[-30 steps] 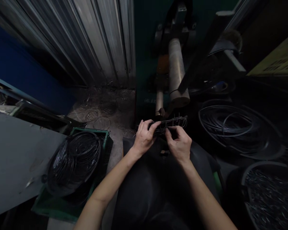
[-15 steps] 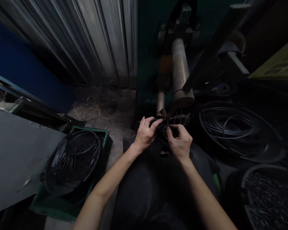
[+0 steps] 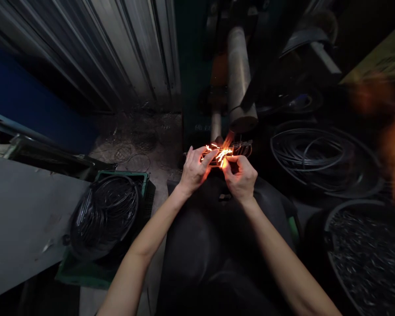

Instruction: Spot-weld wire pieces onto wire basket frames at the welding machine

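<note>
Orange sparks [image 3: 223, 154] fly between my two hands, under the tip of a metal rod [image 3: 216, 125] on the machine. A wire frame [image 3: 245, 146] of thin dark metal lies there, partly hidden by glare and fingers. My left hand [image 3: 195, 170] grips its left part, thumb and fingers closed around the wires. My right hand [image 3: 242, 179] is pinched at the frame's near side, right beside the sparks; what lies between its fingertips is lost in the glare. A thick metal cylinder [image 3: 239, 79] of the machine reaches out just above the frame.
At left, a green crate [image 3: 82, 274] carries a black basin [image 3: 75, 235] of coiled wire. To the right stand a wide tub [image 3: 373, 186] with wire coils and a bucket [image 3: 331, 228] full of small metal pieces. A grey panel [image 3: 29, 219] juts in from the left.
Sparks and an orange glow have appeared at the wire frame, with blurred orange streaks at far right. Both hands keep their grip. The view has shifted slightly.
</note>
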A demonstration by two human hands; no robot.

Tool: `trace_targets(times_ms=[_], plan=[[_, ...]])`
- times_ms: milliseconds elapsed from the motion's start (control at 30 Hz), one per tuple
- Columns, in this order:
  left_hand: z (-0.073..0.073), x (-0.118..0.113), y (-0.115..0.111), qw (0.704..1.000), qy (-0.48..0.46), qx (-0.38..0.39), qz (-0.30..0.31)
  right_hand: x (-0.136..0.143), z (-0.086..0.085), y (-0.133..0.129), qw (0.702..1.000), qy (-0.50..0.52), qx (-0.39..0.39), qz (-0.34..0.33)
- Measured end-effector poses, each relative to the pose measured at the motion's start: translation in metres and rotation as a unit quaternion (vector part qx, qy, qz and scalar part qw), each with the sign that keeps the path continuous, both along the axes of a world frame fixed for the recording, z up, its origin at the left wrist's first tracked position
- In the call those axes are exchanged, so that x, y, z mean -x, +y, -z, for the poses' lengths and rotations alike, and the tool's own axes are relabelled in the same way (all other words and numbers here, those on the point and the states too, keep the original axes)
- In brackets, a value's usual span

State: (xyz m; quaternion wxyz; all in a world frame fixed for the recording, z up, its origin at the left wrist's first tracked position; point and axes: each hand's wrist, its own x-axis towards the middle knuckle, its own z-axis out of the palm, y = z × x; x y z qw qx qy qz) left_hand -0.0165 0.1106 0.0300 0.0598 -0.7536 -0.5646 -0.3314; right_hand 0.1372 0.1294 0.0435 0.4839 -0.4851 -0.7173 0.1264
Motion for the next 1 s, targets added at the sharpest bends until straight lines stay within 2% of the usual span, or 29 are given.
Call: trace_targets(times_ms=[133,200,267,400,500,600,700,833,1000], plan=[[-0.003,0.0,0.004,1.0,-0.016,0.003,0.003,0.004,-0.002,-0.002,0.999,0.021,0.048,-0.016],[-0.006,-0.002,0.005,1.0,-0.017,0.007,-0.005,-0.006,-0.007,-0.01,0.997,0.024,0.066,-0.012],[-0.01,-0.003,0.001,1.0,-0.02,0.016,-0.014,-0.032,-0.014,-0.027,0.997,0.008,0.079,0.02],[-0.024,-0.011,-0.026,0.998,-0.013,0.062,0.009,-0.111,-0.023,-0.083,0.987,-0.067,0.103,0.099],[-0.032,-0.025,-0.05,0.99,-0.006,0.137,0.045,-0.144,-0.025,-0.118,0.984,-0.124,0.109,0.072],[-0.033,-0.044,-0.061,0.973,-0.007,0.193,0.123,-0.129,-0.03,-0.126,0.979,-0.2,0.039,0.024],[-0.029,-0.056,-0.059,0.961,-0.035,0.202,0.183,-0.096,-0.038,-0.108,0.946,-0.324,0.01,-0.01],[-0.023,-0.06,-0.054,0.96,-0.089,0.209,0.162,-0.073,-0.047,-0.077,0.902,-0.422,0.017,-0.095],[-0.022,-0.063,-0.055,0.955,-0.117,0.24,0.129,-0.072,-0.042,-0.063,0.876,-0.466,0.002,-0.125]])
